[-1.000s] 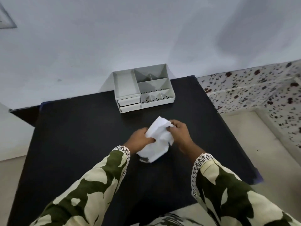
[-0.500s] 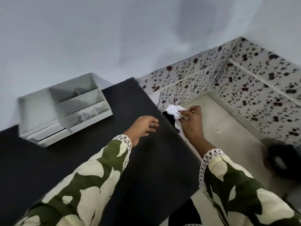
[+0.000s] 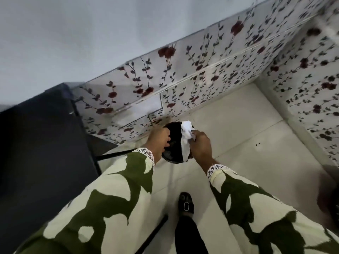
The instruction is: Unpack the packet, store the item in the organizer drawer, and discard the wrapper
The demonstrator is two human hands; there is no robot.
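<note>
A crumpled white wrapper (image 3: 186, 136) hangs over a round black bin (image 3: 174, 143) that stands on the floor beside the table. My right hand (image 3: 200, 145) is shut on the wrapper's upper part, right above the bin's mouth. At the bin's left rim sits my left hand (image 3: 158, 142), fingers curled against the edge; whether it grips the rim is unclear. The organizer and the unpacked item are out of view.
The black table (image 3: 40, 143) fills the left side, its thin metal leg (image 3: 113, 154) running beside the bin. Floral-patterned tiles (image 3: 201, 76) cover the low walls behind and to the right. My foot in a black shoe (image 3: 185, 205) stands on the pale floor.
The view has swung right, off the table and organizer, down to the floor. My right hand carried the wrapper from the table's edge to over the bin; my left hand left the table for the bin's rim.
</note>
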